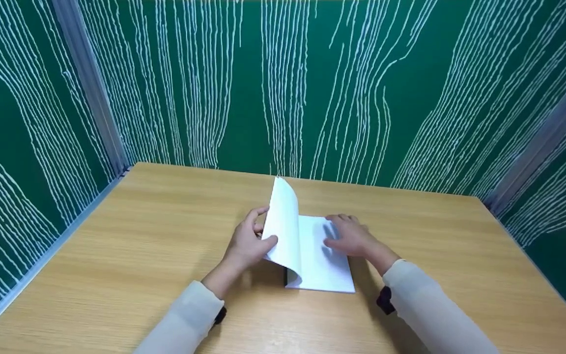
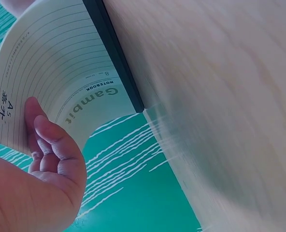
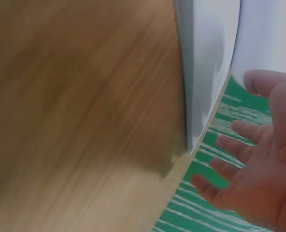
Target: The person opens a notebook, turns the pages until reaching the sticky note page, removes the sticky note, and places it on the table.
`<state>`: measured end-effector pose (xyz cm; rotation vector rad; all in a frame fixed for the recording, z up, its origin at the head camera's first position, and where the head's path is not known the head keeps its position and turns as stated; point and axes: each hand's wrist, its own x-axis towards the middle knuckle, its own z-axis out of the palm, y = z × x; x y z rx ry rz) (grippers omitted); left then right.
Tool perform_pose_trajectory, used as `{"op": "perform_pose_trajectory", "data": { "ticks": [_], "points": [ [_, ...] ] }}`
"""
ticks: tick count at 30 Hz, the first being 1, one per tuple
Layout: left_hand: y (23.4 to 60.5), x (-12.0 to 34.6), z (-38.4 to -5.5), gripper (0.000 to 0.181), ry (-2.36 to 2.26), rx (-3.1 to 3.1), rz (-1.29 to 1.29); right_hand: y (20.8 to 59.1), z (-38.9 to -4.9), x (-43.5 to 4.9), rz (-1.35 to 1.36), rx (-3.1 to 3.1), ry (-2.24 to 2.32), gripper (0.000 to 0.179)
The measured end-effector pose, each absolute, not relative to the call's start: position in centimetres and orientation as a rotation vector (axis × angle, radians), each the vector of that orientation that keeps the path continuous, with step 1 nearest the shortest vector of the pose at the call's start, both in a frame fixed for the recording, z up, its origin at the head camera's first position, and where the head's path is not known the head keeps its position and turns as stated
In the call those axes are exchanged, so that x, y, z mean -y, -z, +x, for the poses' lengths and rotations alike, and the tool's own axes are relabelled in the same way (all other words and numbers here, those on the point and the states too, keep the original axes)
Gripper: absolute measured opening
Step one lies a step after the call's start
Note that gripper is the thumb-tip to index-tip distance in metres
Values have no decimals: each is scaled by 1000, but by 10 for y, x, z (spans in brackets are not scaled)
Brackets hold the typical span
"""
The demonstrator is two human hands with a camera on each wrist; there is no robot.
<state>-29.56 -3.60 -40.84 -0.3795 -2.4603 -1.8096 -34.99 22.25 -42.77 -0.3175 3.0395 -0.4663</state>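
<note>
A notebook (image 1: 320,255) lies on the table with its front cover and some leaves lifted and curved upright on the left. My left hand (image 1: 247,241) pinches that raised part, thumb on the page side and fingers behind it. In the left wrist view the cover (image 2: 65,63) shows lined print, the words "Gambit" and "NOTEBOOK", and a black spine (image 2: 116,53). Fingers of the left hand (image 2: 56,154) lie against it. My right hand (image 1: 354,236) is over the right-hand page near its outer edge, fingers spread and gripping nothing; its shadow falls on the paper.
The wooden table (image 1: 165,260) reaches out on all sides of the notebook. Behind it stands a green wall (image 1: 243,98) with white wavy lines, and grey posts (image 1: 91,88) rise at the corners.
</note>
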Motion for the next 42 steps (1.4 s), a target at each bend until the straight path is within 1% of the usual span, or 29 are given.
{"op": "perform_pose_trajectory", "data": {
  "ticks": [2, 9, 19, 25, 32, 38, 42],
  "points": [
    [409, 36, -296, 66, 1805, 2458, -374, 430, -351, -226, -296, -3013, 408, 67],
    [410, 36, -296, 66, 1824, 2464, -347, 436, -355, -230, -286, -2972, 335, 64],
    [407, 36, -295, 65, 1815, 2474, -404, 438, -358, -236, -284, -2947, 250, 72],
    [407, 37, -295, 64, 1821, 2476, -381, 440, -357, -237, -276, -2957, 261, 74],
    [387, 37, -281, 60, 1806, 2479, -379, 441, -358, -236, -295, -2974, 277, 74],
    [407, 39, -296, 62, 1832, 2454, -380, 441, -357, -236, -299, -2982, 303, 73],
    [410, 38, -297, 60, 1829, 2439, -371, 441, -357, -235, -297, -2980, 328, 74]
  ]
}}
